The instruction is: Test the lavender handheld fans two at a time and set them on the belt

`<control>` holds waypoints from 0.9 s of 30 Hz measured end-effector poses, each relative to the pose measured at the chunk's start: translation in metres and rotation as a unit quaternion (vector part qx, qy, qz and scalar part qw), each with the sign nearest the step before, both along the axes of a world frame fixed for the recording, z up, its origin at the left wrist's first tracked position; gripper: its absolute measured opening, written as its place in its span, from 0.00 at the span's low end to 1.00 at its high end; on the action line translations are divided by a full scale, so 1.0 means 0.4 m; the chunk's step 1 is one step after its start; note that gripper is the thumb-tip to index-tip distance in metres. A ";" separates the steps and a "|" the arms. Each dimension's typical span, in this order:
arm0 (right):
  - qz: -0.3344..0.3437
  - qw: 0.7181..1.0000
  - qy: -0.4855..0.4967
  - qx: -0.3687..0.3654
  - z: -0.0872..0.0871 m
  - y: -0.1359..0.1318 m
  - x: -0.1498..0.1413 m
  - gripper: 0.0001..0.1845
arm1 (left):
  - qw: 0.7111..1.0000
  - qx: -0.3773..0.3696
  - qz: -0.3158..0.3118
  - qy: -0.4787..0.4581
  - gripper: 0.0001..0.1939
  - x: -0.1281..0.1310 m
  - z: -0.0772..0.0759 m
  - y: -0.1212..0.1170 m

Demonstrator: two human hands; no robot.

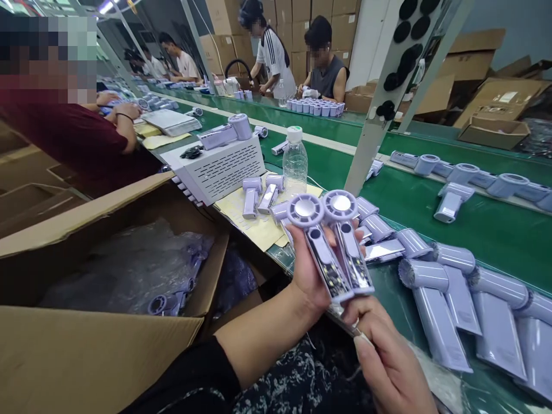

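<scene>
Perhaps one of the two lilac fans [326, 264] could slip, since the left hand [307, 283] clasps both together. At their five o'clock, the right hand [388, 351] pinches a thin piece [357, 329], which might snag if tugged.

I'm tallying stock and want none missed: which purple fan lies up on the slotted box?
The fan beside the black bundle, handle pointing left. It alone tops the box; those in front lie lower, on yellow paper.

L hand [308, 270] w/ 2 purple fans [325, 247], R hand [383, 351] just below
</scene>
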State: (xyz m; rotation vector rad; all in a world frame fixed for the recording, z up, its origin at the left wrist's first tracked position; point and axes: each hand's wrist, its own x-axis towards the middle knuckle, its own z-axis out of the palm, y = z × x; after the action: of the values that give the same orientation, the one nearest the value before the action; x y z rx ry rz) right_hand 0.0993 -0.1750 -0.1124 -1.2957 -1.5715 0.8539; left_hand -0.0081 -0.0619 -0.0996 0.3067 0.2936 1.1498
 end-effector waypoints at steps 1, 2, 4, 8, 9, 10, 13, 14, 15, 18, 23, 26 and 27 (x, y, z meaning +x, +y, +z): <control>-0.007 1.000 -0.007 0.014 0.000 0.001 0.000 0.17 | 1.000 -0.008 -0.001 -0.007 0.38 -0.007 0.008 0.001; -0.026 1.000 -0.009 0.012 -0.001 0.002 -0.002 0.16 | 1.000 -0.008 -0.002 -0.007 0.38 -0.013 0.015 0.001; -0.063 0.997 -0.002 -0.034 -0.004 0.002 -0.008 0.17 | 1.000 0.006 0.006 0.003 0.38 -0.023 0.023 -0.001; -0.075 0.990 0.042 -0.113 -0.005 -0.001 -0.015 0.25 | 0.998 0.042 0.025 0.033 0.39 -0.039 0.024 -0.008; -0.073 0.989 0.055 -0.119 -0.005 -0.001 -0.016 0.26 | 0.997 0.054 0.033 0.039 0.39 -0.040 0.024 -0.009; -0.073 0.987 0.071 -0.122 -0.006 -0.002 -0.018 0.27 | 0.996 0.066 0.041 0.042 0.39 -0.040 0.022 -0.010; -0.069 0.976 0.160 -0.134 -0.019 -0.005 -0.031 0.26 | 0.993 0.090 0.057 0.044 0.39 -0.030 0.016 -0.017; -0.075 0.968 0.199 -0.135 -0.025 -0.007 -0.038 0.26 | 0.993 0.089 0.057 0.044 0.39 -0.024 0.013 -0.021; -0.085 0.959 0.234 -0.137 -0.031 -0.009 -0.045 0.25 | 0.994 0.085 0.054 0.045 0.39 -0.018 0.009 -0.026; -0.103 0.951 0.259 -0.135 -0.042 -0.013 -0.054 0.25 | 0.995 0.073 0.050 0.054 0.40 -0.006 -0.003 -0.035; -0.045 0.992 0.078 -0.084 0.002 0.004 0.005 0.20 | 0.995 0.068 0.040 0.054 0.40 -0.021 -0.012 -0.016; -0.096 0.995 -0.038 -0.001 0.042 0.037 0.061 0.20 | 0.993 0.078 0.059 0.064 0.34 -0.050 -0.010 0.002; -0.150 0.985 -0.078 0.023 0.052 0.049 0.074 0.19 | 0.990 0.098 0.059 0.086 0.31 -0.063 -0.009 0.005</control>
State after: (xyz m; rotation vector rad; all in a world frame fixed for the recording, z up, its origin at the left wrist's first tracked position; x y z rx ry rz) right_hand 0.1288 -0.1555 -0.0914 -1.5480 -1.4552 0.5342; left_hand -0.0333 -0.0597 -0.1031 0.5689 0.3544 1.2749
